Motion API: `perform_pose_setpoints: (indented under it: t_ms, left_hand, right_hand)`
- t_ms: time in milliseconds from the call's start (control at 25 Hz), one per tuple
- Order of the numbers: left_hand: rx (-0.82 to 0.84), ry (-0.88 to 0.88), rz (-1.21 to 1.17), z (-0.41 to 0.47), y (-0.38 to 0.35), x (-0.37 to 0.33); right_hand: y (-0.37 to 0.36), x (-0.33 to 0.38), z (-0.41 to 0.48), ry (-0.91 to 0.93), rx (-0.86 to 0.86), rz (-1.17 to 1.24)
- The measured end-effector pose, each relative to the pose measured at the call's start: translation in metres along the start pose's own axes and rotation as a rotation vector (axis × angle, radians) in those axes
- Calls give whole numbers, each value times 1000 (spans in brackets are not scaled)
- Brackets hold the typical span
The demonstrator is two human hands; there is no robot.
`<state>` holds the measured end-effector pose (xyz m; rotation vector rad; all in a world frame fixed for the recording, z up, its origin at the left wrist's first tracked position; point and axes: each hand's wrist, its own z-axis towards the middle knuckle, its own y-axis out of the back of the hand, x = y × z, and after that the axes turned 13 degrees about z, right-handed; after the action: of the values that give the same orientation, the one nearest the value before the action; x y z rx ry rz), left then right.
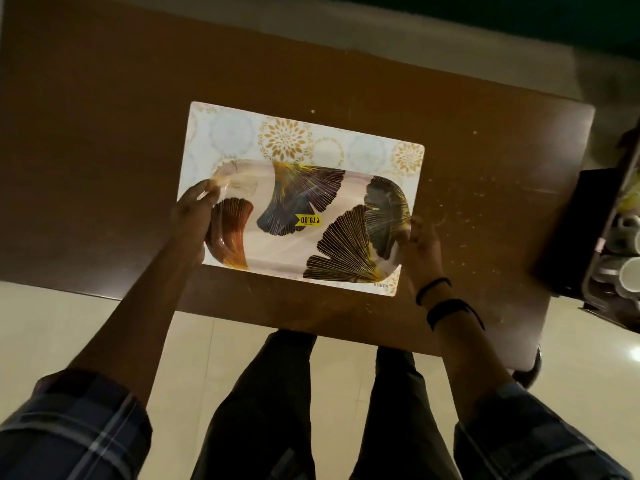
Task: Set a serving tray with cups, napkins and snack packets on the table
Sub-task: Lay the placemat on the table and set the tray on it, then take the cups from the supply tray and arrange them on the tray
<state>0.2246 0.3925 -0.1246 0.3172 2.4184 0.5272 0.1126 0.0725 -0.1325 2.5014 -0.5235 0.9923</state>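
Note:
A white serving tray [287,244] printed with dark and orange ginkgo leaves and a yellow price sticker lies over a pale placemat [311,136] with gold floral circles. My left hand [194,216] grips the tray's left end. My right hand [420,244] grips its right end. Nothing sits in the tray. White cups [627,268] show in a rack at the far right edge.
The brown wooden table [104,168] spreads wide to the left and behind the mat, speckled with crumbs on its right side. A dark shelf unit [575,237] stands against the table's right end. My legs and the cream tile floor [86,323] are below.

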Motion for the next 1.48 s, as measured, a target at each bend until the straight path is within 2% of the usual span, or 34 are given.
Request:
perform_pose_setpoints:
  t_ms: [200,320,680,840,920,1080,1200,1360,1480]
  left_hand:
    - [4,-122,90,35,3,-15]
    - [-8,-186,132,47,1,-14]
    - [-30,-218,336,38,-3,8]
    - [-56,-445,478,-5,-32,-5]
    - [-55,-589,633,-37,-62,-17]
    - [71,-792,592,-108,-139,-42]
    - [164,-928,696,-153,-207,-54]
    - [305,-1057,804,-215,-303,-61]
    - [420,-1145,939,-247,-370,-64]
  right_hand:
    - [-22,-3,13,-90,-52,-108]
    - [-30,-2,16,-35,-93,-201]
    - [-30,1,15,-69,-32,-247]
    - [-9,12,-3,-7,-53,-151]
    - [13,18,-11,15,-93,-75]
    - [87,28,-20,122,-250,10]
    - [162,31,-16,156,-393,59]
    - [273,19,6,100,-596,71]
    - [327,7,30,4,-587,105]
